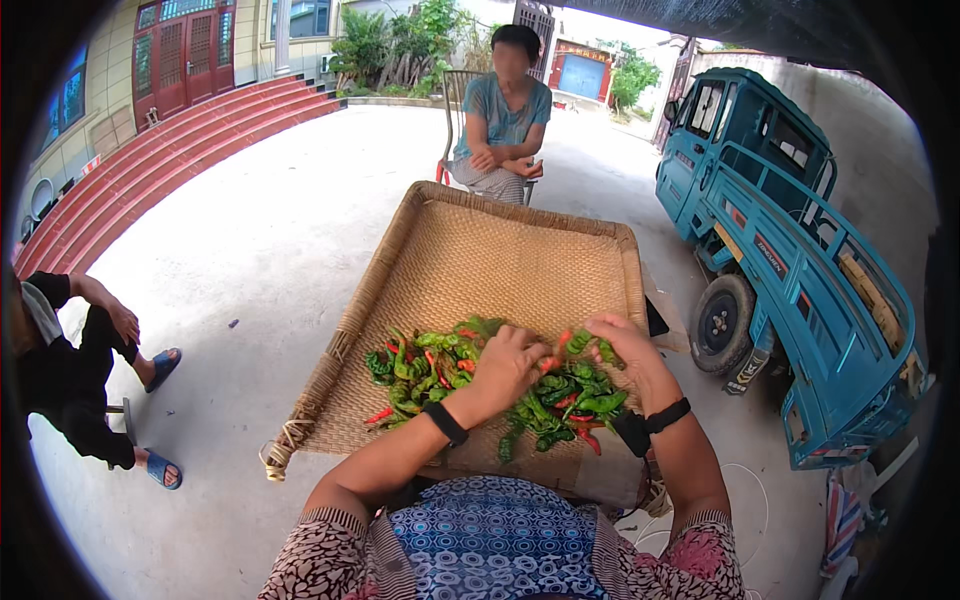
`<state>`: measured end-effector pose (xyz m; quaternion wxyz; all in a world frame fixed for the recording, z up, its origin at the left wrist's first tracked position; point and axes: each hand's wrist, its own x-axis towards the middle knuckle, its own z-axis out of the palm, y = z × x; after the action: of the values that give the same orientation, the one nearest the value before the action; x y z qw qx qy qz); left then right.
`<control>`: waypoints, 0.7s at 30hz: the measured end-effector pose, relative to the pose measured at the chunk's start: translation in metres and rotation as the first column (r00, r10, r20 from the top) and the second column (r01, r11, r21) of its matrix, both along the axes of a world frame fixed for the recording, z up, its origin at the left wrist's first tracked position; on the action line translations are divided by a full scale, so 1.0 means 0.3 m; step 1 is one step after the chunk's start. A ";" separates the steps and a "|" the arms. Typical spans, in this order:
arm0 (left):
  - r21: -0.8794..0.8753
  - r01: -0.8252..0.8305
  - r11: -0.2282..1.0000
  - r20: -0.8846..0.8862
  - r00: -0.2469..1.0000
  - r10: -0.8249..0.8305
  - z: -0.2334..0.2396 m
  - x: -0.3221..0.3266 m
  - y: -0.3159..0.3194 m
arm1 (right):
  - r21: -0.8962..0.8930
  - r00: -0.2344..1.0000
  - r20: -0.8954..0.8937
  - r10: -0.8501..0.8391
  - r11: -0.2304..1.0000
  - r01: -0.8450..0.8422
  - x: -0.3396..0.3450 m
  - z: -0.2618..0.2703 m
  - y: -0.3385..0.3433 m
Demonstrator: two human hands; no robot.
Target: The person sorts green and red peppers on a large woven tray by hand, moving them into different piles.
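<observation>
Red and green chili peppers (420, 375) lie heaped in the near half of a woven wicker tray (517, 255) in front of me. My left hand (510, 364) is over the middle of the heap, fingers bent down among the peppers. A red pepper (551, 364) shows at its fingertips; whether it is gripped is unclear. My right hand (626, 345) is at the heap's right side, thumb and fingers around a green pepper (609, 354). Black bands circle both wrists. More green peppers (600, 403) lie below the right hand.
A person (506, 112) sits on a chair beyond the tray. Another seated person in dark clothes (75, 375) is at the left. A blue cargo tricycle (795, 247) stands at the right. Red steps (187, 142) lead to a doorway. A white cord (757, 487) lies on the concrete.
</observation>
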<state>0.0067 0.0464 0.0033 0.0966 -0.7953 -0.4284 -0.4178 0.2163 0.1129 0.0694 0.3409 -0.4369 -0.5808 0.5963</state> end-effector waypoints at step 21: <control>-0.271 0.549 0.791 0.958 0.074 0.277 0.069 -0.176 -0.072 | 0.095 0.959 0.080 0.272 0.956 -0.279 -0.255 -0.077 -0.155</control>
<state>-0.0460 0.0249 0.0241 -0.5106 -0.3214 -0.3970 -0.6916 0.1399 0.0663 0.0465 0.2577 -0.3526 -0.6776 0.5917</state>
